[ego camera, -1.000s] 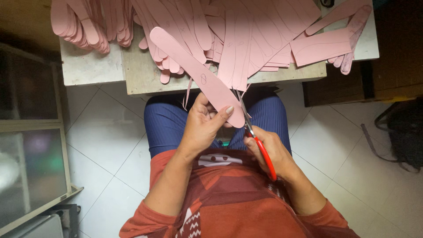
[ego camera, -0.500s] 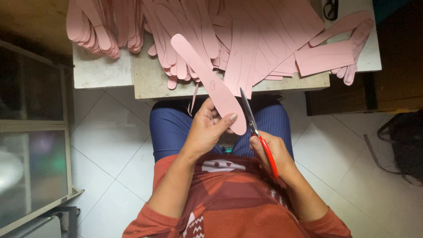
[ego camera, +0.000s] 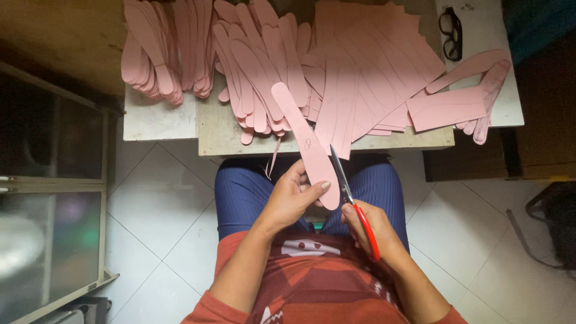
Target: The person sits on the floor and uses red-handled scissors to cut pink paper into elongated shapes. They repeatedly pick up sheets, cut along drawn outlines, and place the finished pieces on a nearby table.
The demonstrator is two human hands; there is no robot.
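A white tiled floor (ego camera: 162,198) is seen below, with a glass cabinet (ego camera: 48,198) at the left. A wooden surface (ego camera: 222,135) is covered with piles of pink cut shapes (ego camera: 252,78) and uncut pink sheets (ego camera: 366,78). Black glasses (ego camera: 450,33) are lying at its right end. A long pink strip (ego camera: 303,141), rounded at the top, is held up over the lap, just in front of the surface. It is pinched near its lower end by the left hand (ego camera: 291,198). Red-handled scissors (ego camera: 351,201) are gripped by the right hand (ego camera: 375,231), with the blades right beside the strip's edge.
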